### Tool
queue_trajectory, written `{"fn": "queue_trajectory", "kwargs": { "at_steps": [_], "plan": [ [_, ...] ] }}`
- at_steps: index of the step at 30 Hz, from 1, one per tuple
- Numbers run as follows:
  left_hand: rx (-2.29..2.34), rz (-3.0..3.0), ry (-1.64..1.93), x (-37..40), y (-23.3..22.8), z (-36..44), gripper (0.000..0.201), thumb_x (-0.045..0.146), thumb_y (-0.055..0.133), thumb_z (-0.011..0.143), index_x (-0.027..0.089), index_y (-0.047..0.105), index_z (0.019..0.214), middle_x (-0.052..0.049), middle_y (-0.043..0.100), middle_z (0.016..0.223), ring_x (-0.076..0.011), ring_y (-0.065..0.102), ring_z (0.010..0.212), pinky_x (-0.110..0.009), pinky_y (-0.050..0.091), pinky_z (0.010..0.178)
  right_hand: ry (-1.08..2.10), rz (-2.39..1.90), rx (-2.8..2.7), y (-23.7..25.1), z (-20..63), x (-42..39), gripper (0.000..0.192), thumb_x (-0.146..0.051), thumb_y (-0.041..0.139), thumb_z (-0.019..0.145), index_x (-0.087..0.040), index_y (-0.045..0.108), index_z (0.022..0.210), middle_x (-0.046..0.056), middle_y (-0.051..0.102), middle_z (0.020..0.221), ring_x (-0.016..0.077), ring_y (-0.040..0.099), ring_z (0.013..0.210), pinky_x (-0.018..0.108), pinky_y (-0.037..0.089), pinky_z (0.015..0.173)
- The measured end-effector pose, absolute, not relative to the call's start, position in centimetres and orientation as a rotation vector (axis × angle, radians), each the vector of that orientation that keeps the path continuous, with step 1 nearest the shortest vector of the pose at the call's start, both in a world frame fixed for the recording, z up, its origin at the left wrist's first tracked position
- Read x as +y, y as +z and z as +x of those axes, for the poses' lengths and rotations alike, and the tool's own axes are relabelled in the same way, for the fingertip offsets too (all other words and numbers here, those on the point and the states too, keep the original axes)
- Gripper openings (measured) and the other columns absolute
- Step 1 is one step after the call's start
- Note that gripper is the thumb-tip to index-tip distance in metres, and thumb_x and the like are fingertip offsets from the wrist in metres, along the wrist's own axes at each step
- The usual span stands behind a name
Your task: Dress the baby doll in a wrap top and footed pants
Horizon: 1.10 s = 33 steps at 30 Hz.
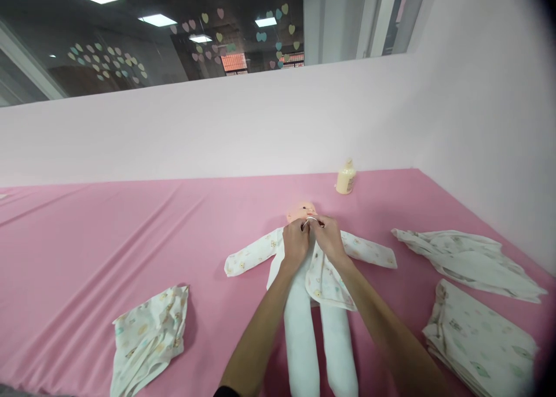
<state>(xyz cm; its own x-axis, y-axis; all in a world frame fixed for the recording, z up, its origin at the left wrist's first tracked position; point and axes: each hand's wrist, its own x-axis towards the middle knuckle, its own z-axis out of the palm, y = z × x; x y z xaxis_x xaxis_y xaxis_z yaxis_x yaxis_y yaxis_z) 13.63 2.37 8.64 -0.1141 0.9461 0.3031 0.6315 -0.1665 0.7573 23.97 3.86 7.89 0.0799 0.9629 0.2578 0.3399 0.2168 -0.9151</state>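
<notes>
A baby doll (299, 333) lies on its back, its white legs toward me and its head partly hidden behind my hands. It wears a white printed baby jacket (326, 281), with both sleeves spread out sideways and the front hanging loose over the body. At the doll's neck, my left hand (297, 241) pinches the jacket's collar edge. Close beside it on the right, my right hand (328, 235) grips the other side of the same collar. Both hands are closed, and the fingertips nearly meet under the doll's chin.
A pale yellow pump bottle (346, 178) stands near the wall. Folded printed clothing (150, 333) lies at left. On the right are a crumpled white garment (469, 258) and a folded printed cloth (482, 339). A pink sheet (204, 327) covers the surface, bordered by white walls.
</notes>
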Motion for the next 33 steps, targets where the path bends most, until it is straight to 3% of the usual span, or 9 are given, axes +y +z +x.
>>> {"fn": "queue_trajectory", "kwargs": {
  "at_steps": [7,13,18,24,29,33],
  "plan": [
    [1.704,1.748,1.228,2.2,8.7,13.7,0.028,0.021,0.045,0.088,0.017,0.068,0.073,-0.004,0.067,0.07,-0.0147,0.051,0.062,-0.026,0.029,0.06,0.755,-1.26,-1.591,7.9,24.1,3.8,0.032,-0.032,0.045,0.088,-0.019,0.073,0.083,0.005,0.072,0.089,0.0216,0.06,0.092,0.031,0.046,0.081],
    [1.722,1.665,1.251,2.4,8.7,13.3,0.031,0.026,0.046,0.088,0.018,0.059,0.061,-0.001,0.059,0.058,-0.0129,0.044,0.055,-0.026,0.028,0.059,0.67,-1.267,-1.697,8.1,24.0,3.6,0.029,-0.031,0.046,0.092,-0.019,0.073,0.095,0.01,0.068,0.114,0.022,0.059,0.111,0.033,0.044,0.093],
    [1.683,1.653,1.271,2.4,8.6,13.1,0.03,0.025,0.046,0.086,0.017,0.059,0.061,0.0,0.06,0.059,-0.0124,0.046,0.056,-0.026,0.028,0.058,0.606,-1.309,-1.773,8.5,23.9,2.9,0.029,-0.029,0.043,0.095,-0.021,0.071,0.091,0.009,0.071,0.103,0.0215,0.064,0.099,0.032,0.045,0.088],
    [1.537,1.637,1.296,2.7,8.2,12.5,0.026,0.023,0.049,0.083,0.018,0.073,0.075,-0.004,0.071,0.074,-0.015,0.06,0.068,-0.025,0.038,0.064,0.602,-1.346,-1.792,8.9,23.9,2.4,0.029,-0.031,0.042,0.096,-0.024,0.07,0.092,0.005,0.073,0.099,0.0208,0.067,0.091,0.03,0.045,0.082],
    [1.213,1.345,1.273,3.2,7.7,11.5,0.024,0.022,0.054,0.078,0.016,0.076,0.086,-0.005,0.073,0.081,-0.0164,0.063,0.074,-0.026,0.045,0.071,0.626,-1.365,-1.793,8.9,23.7,2.4,0.029,-0.028,0.044,0.094,-0.023,0.071,0.104,0.006,0.073,0.107,0.023,0.066,0.1,0.032,0.045,0.086],
    [1.098,1.029,1.252,3.5,8.0,10.8,0.015,0.021,0.063,0.071,0.013,0.074,0.077,-0.004,0.071,0.075,-0.0152,0.063,0.072,-0.027,0.047,0.076,0.664,-1.322,-1.852,8.8,23.7,2.4,0.033,-0.019,0.042,0.092,-0.022,0.07,0.109,0.006,0.071,0.115,0.0229,0.064,0.11,0.034,0.046,0.094]
  ]
}}
